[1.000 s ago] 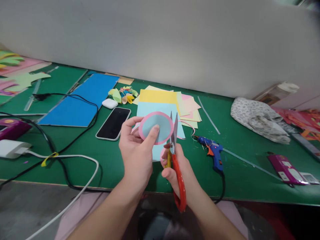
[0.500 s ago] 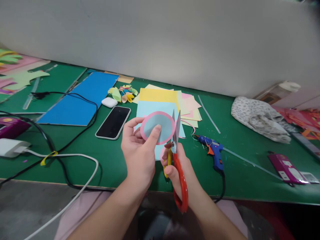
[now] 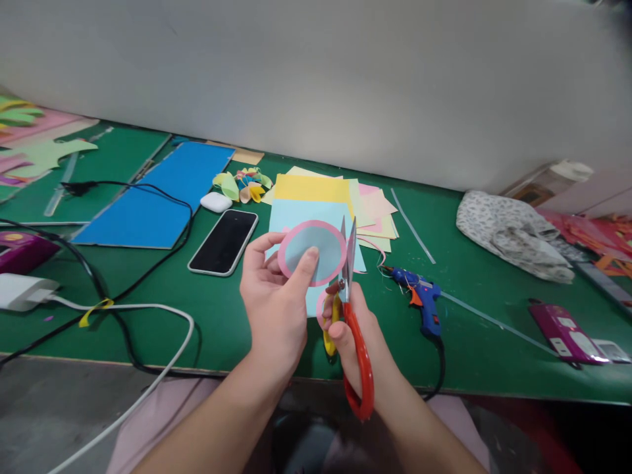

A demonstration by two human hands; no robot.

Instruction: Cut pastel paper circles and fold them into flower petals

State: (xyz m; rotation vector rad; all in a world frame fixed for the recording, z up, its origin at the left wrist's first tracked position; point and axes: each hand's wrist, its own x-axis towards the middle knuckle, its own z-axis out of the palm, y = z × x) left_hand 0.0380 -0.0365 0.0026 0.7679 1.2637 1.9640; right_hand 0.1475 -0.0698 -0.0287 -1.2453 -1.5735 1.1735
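My left hand [image 3: 276, 296] pinches a round paper disc [image 3: 323, 247], light blue in the middle with a pink rim, its thumb lying on top. Scissors [image 3: 358, 355] with one red and one yellow handle are in my right hand [image 3: 365, 322], fingers wrapped round the handles. Their blades point away from me, slightly parted, close to the disc's right edge. Beneath the hands lie sheets of light blue paper [image 3: 291, 214] and yellow paper [image 3: 311, 187]. A pink curved strip shows below the disc, partly hidden by my right fingers.
Left of the paper are a phone [image 3: 224, 242], a white earbud case [image 3: 216, 202], paper flowers [image 3: 247, 185] and a blue board [image 3: 162, 197]. A blue glue gun [image 3: 419, 293] lies to the right, near a patterned cloth [image 3: 508, 230]. Cables [image 3: 168, 306] cross the left side.
The scissor handles have spread slightly apart in my right hand. The disc has shifted a touch to the right; the things on the table have stayed put.
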